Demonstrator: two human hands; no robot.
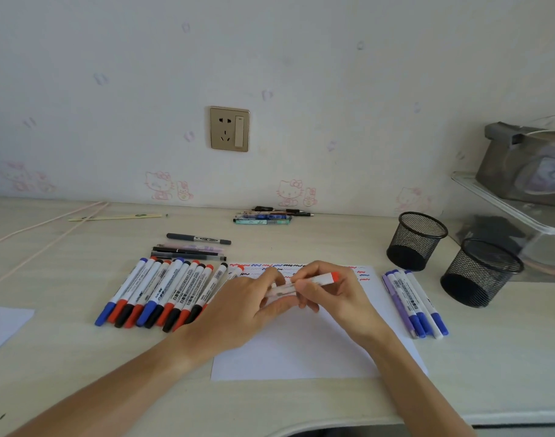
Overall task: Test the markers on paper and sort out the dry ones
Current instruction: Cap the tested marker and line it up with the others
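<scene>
While the red-ended marker is held over the far part of the paper, both hands are curled round it: the left hand grips the near-left end of the barrel, and the right hand pinches the middle, the red end pointing far-right. Such a two-handed hold is judged to suit pulling a cap off or pressing it on; which of the two cannot be told, as the tip is hidden by the fingers.

Rows of red, blue and black squiggles are seen along the far edge of the sheet, so testing is judged well under way. A long row of markers lies left of the paper, touching side by side, and a smaller group of blue and purple markers lies just right of it; which group is the dry one cannot be told.

Further off, two black mesh cups are stood at the right, well apart from the hands. Thin pens lie beyond the left row, and more pens by the wall. Nothing is seen to block the paper except the hands themselves.
</scene>
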